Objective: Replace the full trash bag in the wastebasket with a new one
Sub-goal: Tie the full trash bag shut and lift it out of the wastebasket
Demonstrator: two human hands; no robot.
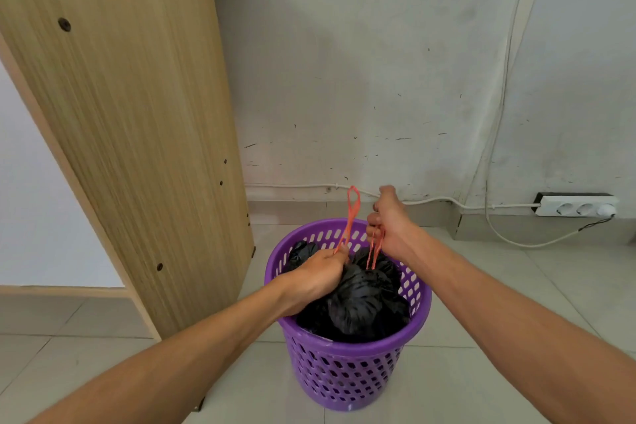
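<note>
left hand [321, 270] pinches one red drawstring loop [351, 213] at the black trash bag [361, 299] in the purple wastebasket [344, 375], right hand [389, 224] grips the other drawstring [375, 253] above.

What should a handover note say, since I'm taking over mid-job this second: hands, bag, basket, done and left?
Left hand pinches one orange drawstring loop near its base.
Right hand grips the second loop, pulled upward.
Black trash bag, gathered shut, sits in the purple wastebasket on the floor.
Done: bag drawn closed.
Left: lift it out, fit a new bag; none in view.
</note>
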